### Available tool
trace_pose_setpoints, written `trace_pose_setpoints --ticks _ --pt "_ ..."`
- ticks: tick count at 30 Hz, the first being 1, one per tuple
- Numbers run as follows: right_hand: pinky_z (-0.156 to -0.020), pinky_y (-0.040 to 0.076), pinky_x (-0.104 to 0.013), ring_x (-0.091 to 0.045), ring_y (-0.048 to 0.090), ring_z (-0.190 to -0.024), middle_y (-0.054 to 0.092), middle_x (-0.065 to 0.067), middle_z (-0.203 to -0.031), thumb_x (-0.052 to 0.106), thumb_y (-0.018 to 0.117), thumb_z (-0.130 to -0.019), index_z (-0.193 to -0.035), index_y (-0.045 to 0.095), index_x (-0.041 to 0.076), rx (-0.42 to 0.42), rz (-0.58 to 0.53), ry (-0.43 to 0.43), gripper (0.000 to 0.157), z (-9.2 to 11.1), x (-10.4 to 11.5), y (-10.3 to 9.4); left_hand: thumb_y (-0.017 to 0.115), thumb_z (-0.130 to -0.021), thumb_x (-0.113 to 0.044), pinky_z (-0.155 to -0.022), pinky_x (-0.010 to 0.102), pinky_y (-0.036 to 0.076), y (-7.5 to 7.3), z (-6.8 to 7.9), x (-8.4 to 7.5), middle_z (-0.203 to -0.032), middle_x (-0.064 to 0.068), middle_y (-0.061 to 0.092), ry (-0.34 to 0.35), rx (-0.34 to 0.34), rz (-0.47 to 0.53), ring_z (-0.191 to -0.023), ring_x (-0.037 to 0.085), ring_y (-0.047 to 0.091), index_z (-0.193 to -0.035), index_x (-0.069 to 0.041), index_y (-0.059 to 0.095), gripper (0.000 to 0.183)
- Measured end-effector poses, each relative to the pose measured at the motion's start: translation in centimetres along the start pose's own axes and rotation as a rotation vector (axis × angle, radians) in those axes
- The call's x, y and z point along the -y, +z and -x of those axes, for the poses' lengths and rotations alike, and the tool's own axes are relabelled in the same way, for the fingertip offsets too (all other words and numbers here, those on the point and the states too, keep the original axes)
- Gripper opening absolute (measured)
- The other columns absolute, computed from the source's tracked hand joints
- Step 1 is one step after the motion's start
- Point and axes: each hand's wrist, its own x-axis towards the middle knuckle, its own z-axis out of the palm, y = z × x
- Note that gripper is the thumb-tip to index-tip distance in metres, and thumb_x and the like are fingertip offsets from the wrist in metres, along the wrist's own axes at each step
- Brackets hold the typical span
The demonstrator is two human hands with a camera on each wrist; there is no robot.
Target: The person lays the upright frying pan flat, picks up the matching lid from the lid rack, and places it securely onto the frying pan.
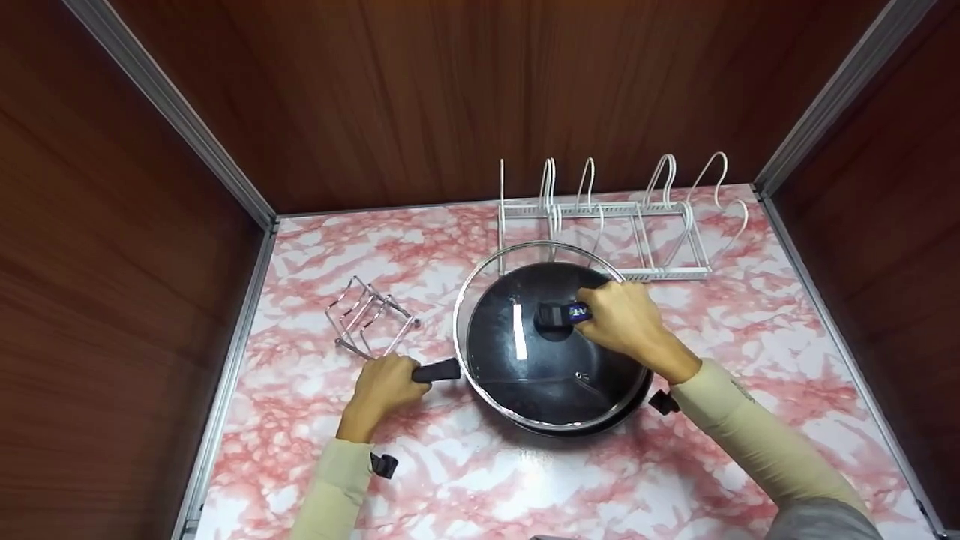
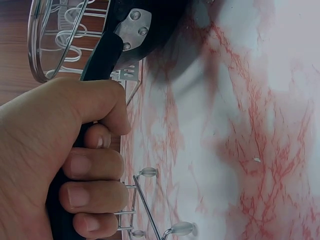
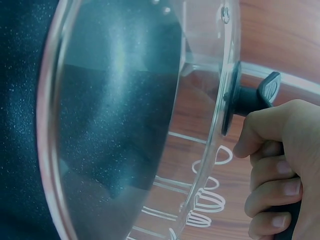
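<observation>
A black frying pan (image 2: 155, 42) has its long black handle (image 1: 437, 371) pointing left, and my left hand (image 1: 386, 386) grips it with the fingers wrapped around. Over the pan is a round glass lid (image 1: 459, 330) with a metal rim, set off toward the back, so its far edge reaches past the pan. My right hand (image 1: 622, 319) holds the lid by its black handle (image 1: 553, 315), fingers curled around it in the right wrist view. Some space shows between the lid and the pan in the left wrist view.
A white wire rack (image 1: 675, 271) with upright loops stands at the back right, partly behind the lid. Left of the pan, a small chrome wire rack (image 1: 367, 311) lies near my left hand. Brown wood-look panels (image 1: 480, 97) enclose the red-and-white marbled table (image 1: 300, 285).
</observation>
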Motion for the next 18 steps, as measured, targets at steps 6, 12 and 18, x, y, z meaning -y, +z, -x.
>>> trace_pose_setpoints --ticks 6,12,18 --pt "-0.044 0.041 -0.045 -0.024 0.048 -0.047 0.054 -0.001 -0.055 0.018 0.080 -0.071 -0.069 0.060 0.013 0.027 -0.008 0.011 0.021 0.15 -0.03 0.31 0.082 -0.079 -0.032 -0.059 0.050 0.050 0.08 0.04 -0.05 -0.063 0.003 0.059 -0.005 0.006 -0.009 -0.058 0.024 0.054 -0.064 -0.016 0.062 0.029" --pt "-0.044 0.041 -0.046 -0.026 0.050 -0.047 0.055 -0.002 -0.055 0.017 0.080 -0.070 -0.069 0.060 0.013 0.035 -0.010 0.024 0.020 0.18 -0.01 0.58 0.082 -0.079 -0.032 -0.059 0.050 0.049 0.00 0.08 -0.11 -0.063 0.002 0.059 -0.005 -0.001 -0.009 -0.058 0.024 0.054 -0.064 -0.016 0.062 0.029" --pt "-0.044 0.042 -0.048 -0.026 0.050 -0.047 0.056 -0.002 -0.055 0.018 0.080 -0.069 -0.070 0.062 0.013 0.051 0.003 0.037 0.019 0.19 0.02 0.84 0.082 -0.078 -0.032 -0.058 0.049 0.049 -0.06 0.06 -0.04 -0.062 0.001 0.058 0.006 -0.004 -0.016 -0.057 0.023 0.053 -0.064 -0.016 0.061 0.030"
